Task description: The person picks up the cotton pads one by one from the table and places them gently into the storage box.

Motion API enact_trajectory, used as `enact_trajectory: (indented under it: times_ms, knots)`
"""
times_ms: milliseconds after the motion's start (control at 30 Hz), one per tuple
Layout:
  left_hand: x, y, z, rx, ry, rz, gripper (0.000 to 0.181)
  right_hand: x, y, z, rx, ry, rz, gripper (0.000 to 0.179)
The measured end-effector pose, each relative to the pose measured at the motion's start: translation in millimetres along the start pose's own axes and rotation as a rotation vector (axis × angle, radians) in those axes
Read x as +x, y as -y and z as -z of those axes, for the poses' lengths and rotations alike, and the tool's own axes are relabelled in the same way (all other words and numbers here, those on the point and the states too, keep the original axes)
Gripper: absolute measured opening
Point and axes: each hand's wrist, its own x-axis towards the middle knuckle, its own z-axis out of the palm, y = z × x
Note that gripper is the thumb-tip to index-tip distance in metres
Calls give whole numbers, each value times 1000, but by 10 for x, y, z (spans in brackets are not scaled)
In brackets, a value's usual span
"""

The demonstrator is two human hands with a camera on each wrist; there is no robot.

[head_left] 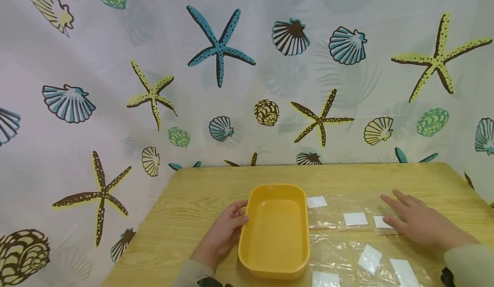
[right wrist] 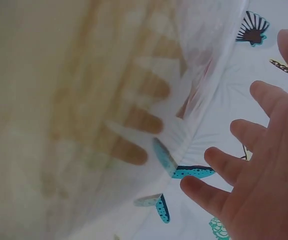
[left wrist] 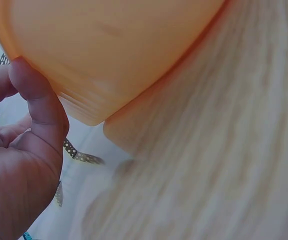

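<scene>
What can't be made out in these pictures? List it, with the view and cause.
Head: underside of the yellow rectangular plastic tray, hidden by its body.
Head: lower end of a white flat rectangle, cut by bottom edge.
Left wrist: fine grain of the light wooden table, blurred.

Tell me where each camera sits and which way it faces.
Head: on the head, facing forward and down at table, tray and curtain; left hand, right hand, sleeves show.
Left wrist: on that wrist, facing the tray's side; left hand shows.
Right wrist: on that wrist, facing table and curtain; right hand shows.
Shared: head and left wrist show the left hand holding the tray.
</scene>
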Motion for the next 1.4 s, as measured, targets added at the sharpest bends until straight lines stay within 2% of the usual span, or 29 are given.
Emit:
enact_trajectory:
  times_ms: [267, 433, 767, 933, 1100, 1400]
  knots:
    - [-1, 7, 14, -16, -4, 7, 61, 137, -85, 18, -28, 96, -36, 87]
    - [-9, 3, 15, -15, 3, 6, 61, 171, -136, -16, -23, 130, -18, 89]
    - [-16, 4, -4, -17, 24, 21, 62, 157, -152, -63, -56, 158, 5, 93]
    - [-19, -6, -1, -6, 12, 22, 62, 182, -143, -55, -74, 177, 9, 91]
    - [4, -7, 5, 2, -3, 13, 61, 205, -126, -37, -70, 179, -2, 91]
    - [12, -19, 4, 8, 17, 15, 63, 184, -106, -50, -60, 182, -8, 91]
